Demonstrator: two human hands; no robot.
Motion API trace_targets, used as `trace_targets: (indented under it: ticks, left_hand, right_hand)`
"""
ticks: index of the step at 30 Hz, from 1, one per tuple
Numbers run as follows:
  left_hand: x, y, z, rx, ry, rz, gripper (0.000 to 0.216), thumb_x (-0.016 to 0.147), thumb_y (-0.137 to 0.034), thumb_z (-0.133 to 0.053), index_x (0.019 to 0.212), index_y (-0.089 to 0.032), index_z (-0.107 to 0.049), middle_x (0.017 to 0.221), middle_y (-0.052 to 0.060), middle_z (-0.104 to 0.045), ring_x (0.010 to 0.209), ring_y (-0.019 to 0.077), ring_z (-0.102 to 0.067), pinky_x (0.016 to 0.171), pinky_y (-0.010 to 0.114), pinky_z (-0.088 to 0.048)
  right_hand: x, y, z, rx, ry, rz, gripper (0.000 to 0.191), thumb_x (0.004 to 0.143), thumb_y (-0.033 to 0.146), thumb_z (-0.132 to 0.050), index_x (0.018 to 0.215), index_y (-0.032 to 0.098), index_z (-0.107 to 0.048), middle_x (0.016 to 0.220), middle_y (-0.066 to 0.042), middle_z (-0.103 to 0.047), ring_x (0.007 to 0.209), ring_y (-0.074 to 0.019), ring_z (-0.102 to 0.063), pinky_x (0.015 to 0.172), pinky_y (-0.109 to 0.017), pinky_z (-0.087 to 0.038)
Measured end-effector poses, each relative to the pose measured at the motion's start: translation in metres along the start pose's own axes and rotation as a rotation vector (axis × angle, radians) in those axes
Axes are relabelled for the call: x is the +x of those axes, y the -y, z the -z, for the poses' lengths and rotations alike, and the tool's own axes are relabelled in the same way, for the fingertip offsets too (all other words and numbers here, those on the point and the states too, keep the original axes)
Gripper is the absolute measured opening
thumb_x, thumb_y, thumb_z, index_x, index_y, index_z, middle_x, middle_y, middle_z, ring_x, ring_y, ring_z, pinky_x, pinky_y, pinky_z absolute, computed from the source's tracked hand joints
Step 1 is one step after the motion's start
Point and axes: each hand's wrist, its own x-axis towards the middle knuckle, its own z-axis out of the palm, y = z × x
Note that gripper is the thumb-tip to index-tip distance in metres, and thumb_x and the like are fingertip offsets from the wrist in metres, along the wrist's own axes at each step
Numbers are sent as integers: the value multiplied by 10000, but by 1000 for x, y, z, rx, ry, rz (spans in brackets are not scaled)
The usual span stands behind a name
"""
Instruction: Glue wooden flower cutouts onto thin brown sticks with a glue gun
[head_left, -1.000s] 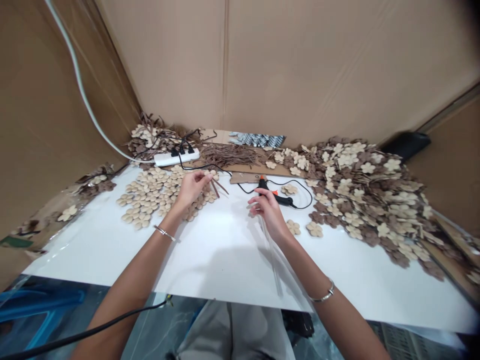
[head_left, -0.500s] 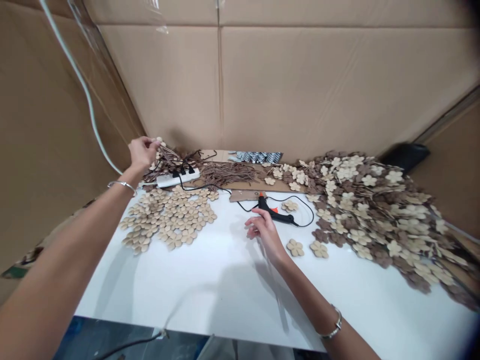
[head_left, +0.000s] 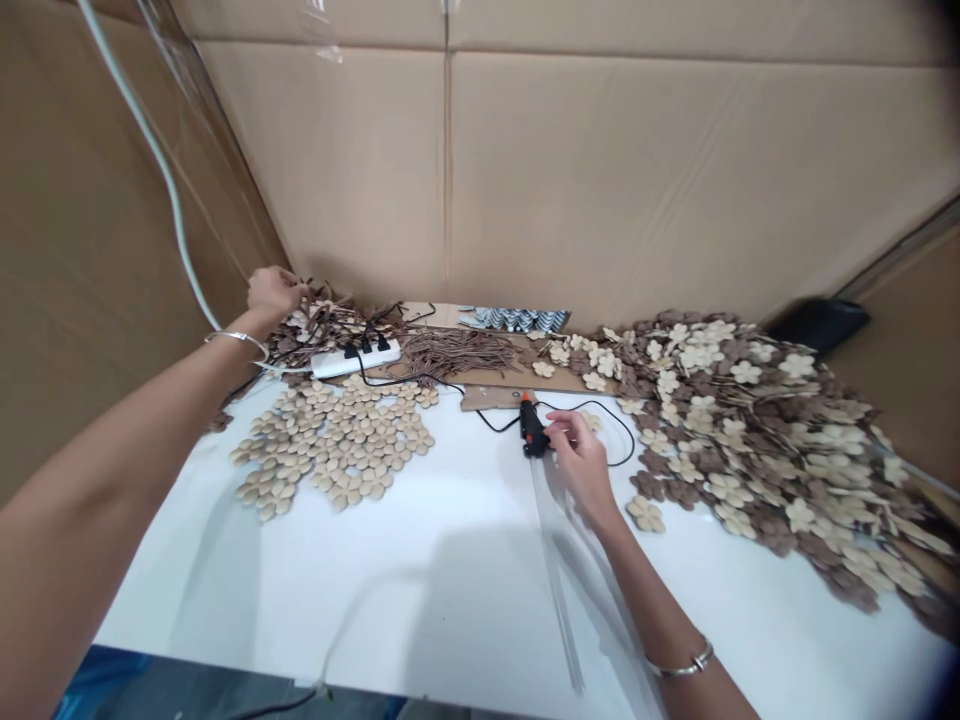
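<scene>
My left hand [head_left: 271, 291] reaches to the far left corner of the white table [head_left: 420, 560] and rests, fingers curled, on a heap of brown sticks and flower cut-outs [head_left: 319, 320]; what it holds, if anything, is hidden. My right hand [head_left: 581, 462] closes round the black glue gun [head_left: 532, 432] near the table's middle, with its clear glue stick [head_left: 559, 590] trailing toward me. A spread of tan flower cut-outs [head_left: 337, 450] lies between my two arms.
A white power strip [head_left: 354, 358] with black plugs sits at the back left. A bundle of brown sticks [head_left: 457, 350] lies on cardboard behind the gun. A large pile of cream and brown flowers [head_left: 757, 430] fills the right side. Cardboard walls enclose the table.
My left hand went from the tan flowers to the far left heap and settled lower on it. My right hand moved right and took hold of the glue gun.
</scene>
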Motion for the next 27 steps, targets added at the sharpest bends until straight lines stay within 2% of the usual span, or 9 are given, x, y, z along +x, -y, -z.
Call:
trace_targets:
  ticks: [2,3,5,8,9,12,15,19,27]
  left_hand:
    - [-29,-12,1,58,-21,-47,90,793,-135,-718,789,-68,-658,635,-40,-578,673,92,-433,740,225,-388]
    - [-50,-19,-1,57,39,-144,98,817,-181,-699,832,-85,-682,737,-6,-642,699,104,-485,746,237,-404]
    - [-100,-30,-6,-1,249,-357,150,885,-252,-620,888,-126,-702,891,38,-698,779,137,-573,772,262,-435]
    - [-183,-37,-20,60,538,-605,261,949,-330,-501,921,-171,-707,941,70,-709,857,194,-623,796,315,-463]
    - [-207,-37,-24,113,575,-684,284,957,-339,-477,926,-179,-709,947,81,-710,883,214,-626,822,341,-461]
    - [-261,-33,-39,254,554,-825,310,969,-340,-440,960,-182,-707,968,111,-705,943,255,-623,863,391,-451]
    - [-289,-31,-51,320,485,-842,305,974,-322,-427,1019,-177,-691,972,129,-697,936,250,-626,853,385,-457]
    - [-308,-43,-63,383,472,-873,266,978,-269,-426,1033,-177,-669,938,121,-684,908,241,-621,806,362,-449]
    - [-316,-70,-93,326,439,-801,211,964,-272,-483,1007,-180,-668,976,106,-674,932,252,-606,788,364,-436]
  right_hand:
    - [5,-6,10,-296,-15,140,261,819,203,-434,1002,197,-621,981,-91,-642,895,-244,-545,824,-388,-427]
    - [6,-9,14,-431,-9,190,297,814,162,-413,1007,192,-637,1020,-104,-648,974,-268,-517,876,-404,-404]
    - [7,-13,18,-656,9,233,388,789,103,-408,1084,176,-649,1098,-125,-638,1032,-294,-470,911,-422,-369]
    - [6,-16,18,-849,76,241,518,748,66,-437,1219,181,-618,1176,-139,-605,1067,-316,-431,882,-432,-346]
    - [5,-17,17,-882,103,246,545,735,65,-450,1241,191,-610,1185,-139,-598,1073,-320,-422,875,-434,-338]
    - [5,-19,14,-944,153,265,562,723,90,-483,1258,208,-605,1172,-138,-603,1068,-327,-411,879,-446,-315]
    - [7,-21,14,-968,157,258,556,733,109,-487,1275,185,-584,1162,-150,-616,1074,-334,-407,886,-450,-303]
    - [11,-24,15,-921,141,259,487,732,116,-486,1200,181,-604,1122,-135,-640,1063,-319,-427,883,-437,-301]
    - [16,-18,19,-644,34,272,397,774,226,-511,1154,192,-619,1123,-117,-658,1028,-301,-470,886,-410,-343]
